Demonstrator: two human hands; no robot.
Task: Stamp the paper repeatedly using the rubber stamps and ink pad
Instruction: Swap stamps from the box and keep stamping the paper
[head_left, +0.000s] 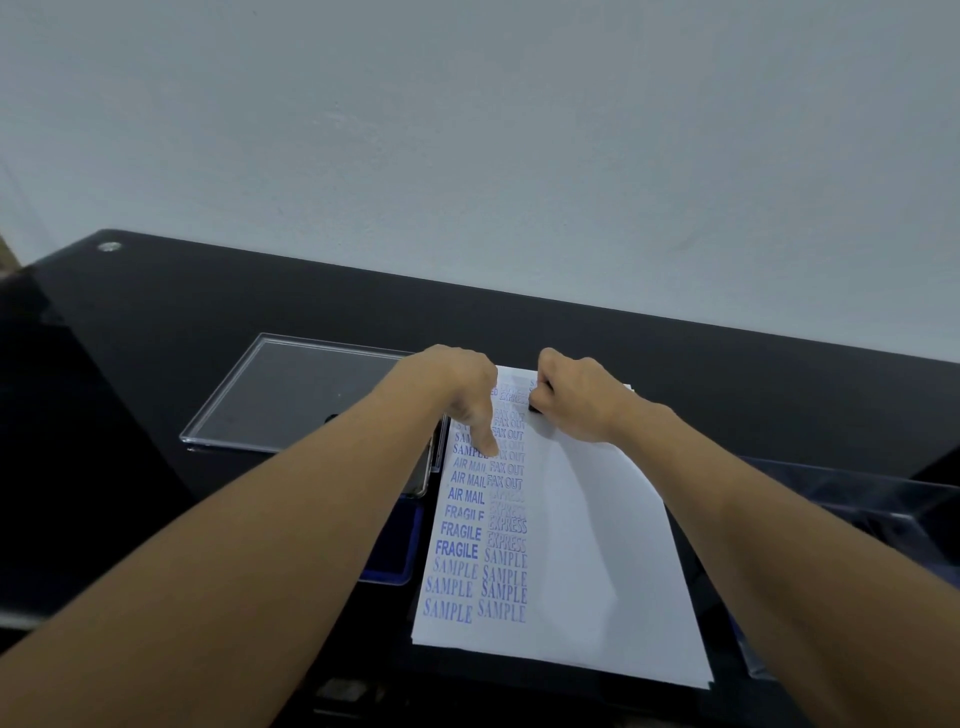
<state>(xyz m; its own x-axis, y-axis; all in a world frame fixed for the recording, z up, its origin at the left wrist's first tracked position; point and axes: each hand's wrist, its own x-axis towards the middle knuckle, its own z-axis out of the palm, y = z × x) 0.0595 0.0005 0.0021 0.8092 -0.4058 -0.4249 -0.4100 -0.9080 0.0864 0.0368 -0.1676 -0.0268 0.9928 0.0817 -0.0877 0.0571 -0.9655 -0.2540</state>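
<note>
Ink pad (400, 545) sits just left of the paper (597, 545); left hand (462, 395) pins the paper with a straight finger, gripping nothing. Right hand (576, 400) is curled round a dark stamp (535, 409) at the paper's far edge. Press straight down, no rocking, lift clean, keep it pinned.

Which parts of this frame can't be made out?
Head view only.
Rubber stamp: almost wholly hidden in the right hand; its text unreadable.
Ink pad: mostly covered by the left forearm and paper.
Top stamped rows: partly hidden by the left hand.
Clear tray at right: blurred, crossed by the right forearm; contents unclear.
</note>
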